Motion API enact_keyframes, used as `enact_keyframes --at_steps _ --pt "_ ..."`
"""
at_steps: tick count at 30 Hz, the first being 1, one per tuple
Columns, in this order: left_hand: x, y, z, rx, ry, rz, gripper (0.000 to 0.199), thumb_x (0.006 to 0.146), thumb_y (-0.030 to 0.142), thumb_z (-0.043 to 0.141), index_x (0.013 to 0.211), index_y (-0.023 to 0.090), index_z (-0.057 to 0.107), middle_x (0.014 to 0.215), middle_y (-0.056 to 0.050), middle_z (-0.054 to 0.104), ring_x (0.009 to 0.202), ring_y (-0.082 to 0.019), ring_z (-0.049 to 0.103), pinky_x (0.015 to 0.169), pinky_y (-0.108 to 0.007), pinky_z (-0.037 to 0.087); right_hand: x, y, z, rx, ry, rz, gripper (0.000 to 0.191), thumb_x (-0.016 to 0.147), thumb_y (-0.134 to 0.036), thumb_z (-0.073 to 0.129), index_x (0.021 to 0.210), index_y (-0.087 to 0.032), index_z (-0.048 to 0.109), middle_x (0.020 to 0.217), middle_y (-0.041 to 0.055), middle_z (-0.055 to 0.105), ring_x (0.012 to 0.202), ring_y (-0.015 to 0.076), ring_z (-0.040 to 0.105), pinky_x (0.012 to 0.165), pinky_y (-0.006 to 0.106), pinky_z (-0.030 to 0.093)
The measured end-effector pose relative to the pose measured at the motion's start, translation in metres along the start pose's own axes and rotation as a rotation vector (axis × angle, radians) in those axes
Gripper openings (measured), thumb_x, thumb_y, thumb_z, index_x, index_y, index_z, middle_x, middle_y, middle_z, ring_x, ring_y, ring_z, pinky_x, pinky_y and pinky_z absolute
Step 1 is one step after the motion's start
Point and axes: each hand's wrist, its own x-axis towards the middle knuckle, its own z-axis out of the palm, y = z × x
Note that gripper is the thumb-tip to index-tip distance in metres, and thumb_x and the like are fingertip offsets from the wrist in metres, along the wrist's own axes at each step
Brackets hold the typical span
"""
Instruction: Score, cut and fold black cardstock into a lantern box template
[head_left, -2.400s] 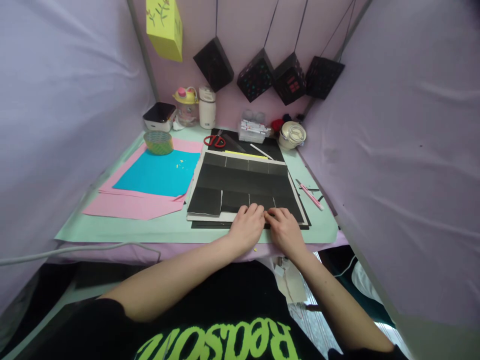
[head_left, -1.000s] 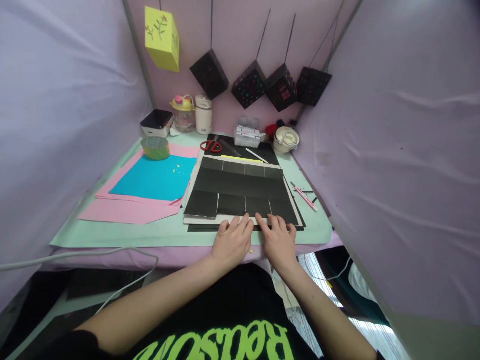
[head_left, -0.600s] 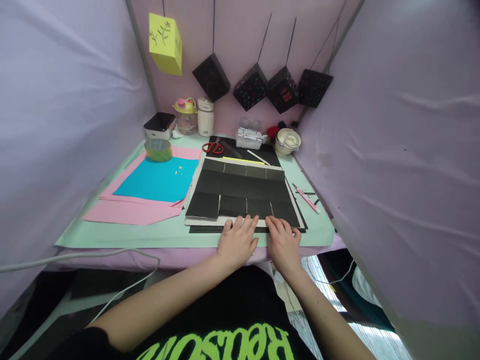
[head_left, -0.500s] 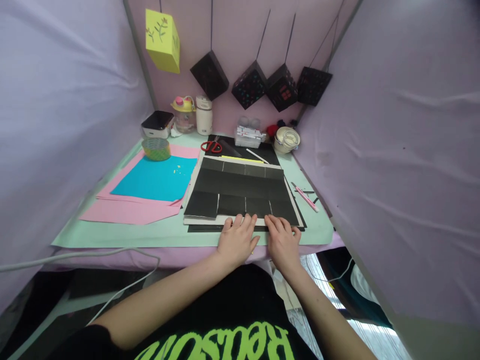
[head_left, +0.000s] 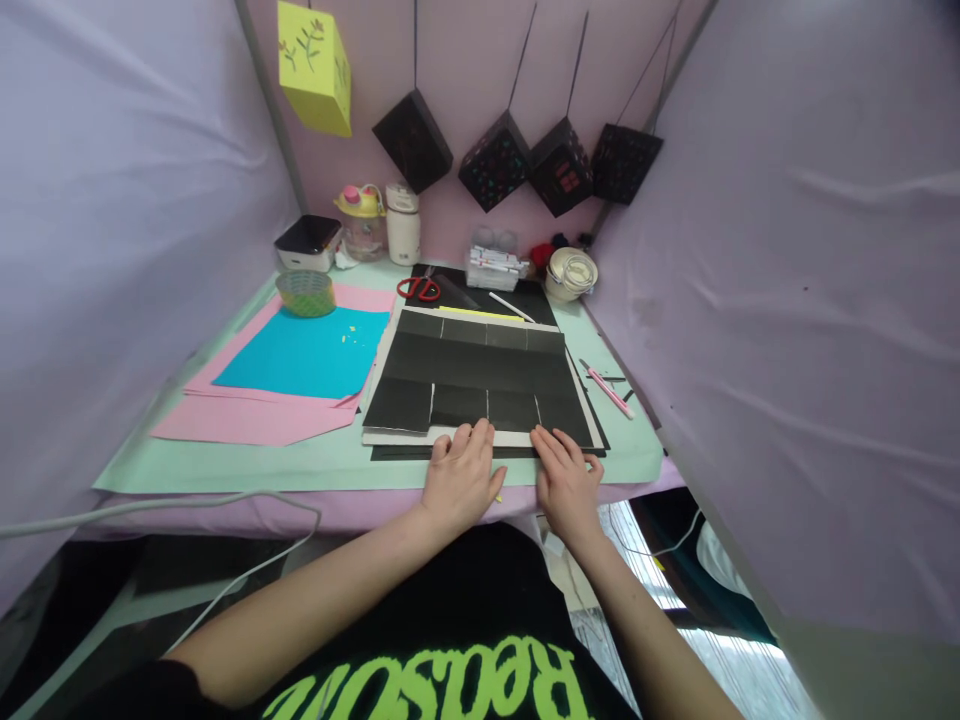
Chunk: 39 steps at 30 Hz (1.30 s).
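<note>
In the head view, a black sheet of paper [head_left: 480,358] lies flat, with creases across it and short slits along its far and near edges. It rests on a whitish board [head_left: 390,438], which has more black paper [head_left: 420,454] under it. My left hand [head_left: 463,478] lies with outstretched fingers on the near edge, at the middle flaps. To its right, my right hand [head_left: 568,482] touches the same edge near the right-hand slit, fingers stretched out. Neither hand grips anything. What lies under the fingertips is hidden.
Blue paper [head_left: 300,355] on pink paper [head_left: 232,420] and a tape roll [head_left: 305,295] lie left. Red-handled scissors [head_left: 418,289], a pen box [head_left: 493,270] and bottles [head_left: 403,225] stand behind. A pink craft knife [head_left: 607,390] lies right. Paper boxes [head_left: 495,162] hang above.
My left hand has slid slightly left along the sheet's near edge, away from my right hand. My right hand stays at nearly the same spot. The whole view has shifted a little.
</note>
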Motion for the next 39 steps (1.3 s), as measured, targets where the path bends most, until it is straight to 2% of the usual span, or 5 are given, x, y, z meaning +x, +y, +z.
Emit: enact_keyframes --at_steps 13,21,25,29,39 --pt "0.006 -0.011 -0.010 -0.009 0.005 -0.001 0.052 0.092 0.047 0.048 0.130 0.014 0.057 0.146 -0.012 0.045 0.128 -0.031 0.040 0.097 -0.047 0.031 0.003 0.045 -0.015 0.149 0.019 -0.060 0.048 0.091 -0.020 0.046 0.139 -0.023 0.047 0.148 0.0121 0.043 0.133 0.0259 0.042 0.101 0.043 0.030" --pt "0.019 -0.029 -0.022 -0.029 0.044 -0.085 0.041 0.092 0.044 0.052 0.118 0.015 0.064 0.143 -0.015 0.047 0.127 -0.034 0.039 0.098 -0.050 0.030 0.017 0.059 -0.004 0.253 -0.010 -0.185 0.024 0.095 -0.028 0.051 0.110 -0.022 0.069 0.119 0.0075 0.069 0.119 0.0227 0.058 0.100 0.042 0.036" --pt "0.037 -0.027 -0.016 -0.130 0.008 0.084 0.037 0.092 0.032 0.056 0.126 0.018 0.059 0.134 -0.010 0.056 0.118 -0.027 0.046 0.095 -0.041 0.036 0.026 0.050 0.001 0.293 -0.026 -0.179 0.025 0.094 -0.027 0.053 0.112 -0.023 0.069 0.121 0.0073 0.068 0.121 0.0222 0.057 0.100 0.043 0.039" --pt "0.057 -0.025 -0.006 -0.224 -0.134 0.294 0.023 0.094 0.029 0.053 0.104 0.015 0.068 0.111 -0.008 0.065 0.105 -0.023 0.052 0.088 -0.033 0.042 0.031 0.052 0.000 0.335 -0.093 -0.149 0.026 0.095 -0.026 0.051 0.113 -0.023 0.069 0.124 0.0063 0.066 0.123 0.0220 0.056 0.104 0.044 0.038" --pt "0.061 -0.018 -0.001 -0.274 -0.145 0.279 0.025 0.092 0.032 0.058 0.102 0.011 0.068 0.100 -0.009 0.064 0.094 -0.022 0.052 0.085 -0.033 0.044 0.035 0.063 -0.002 0.431 -0.035 -0.233 0.022 0.091 -0.028 0.060 0.108 -0.022 0.071 0.115 0.0071 0.071 0.115 0.0239 0.061 0.102 0.045 0.045"
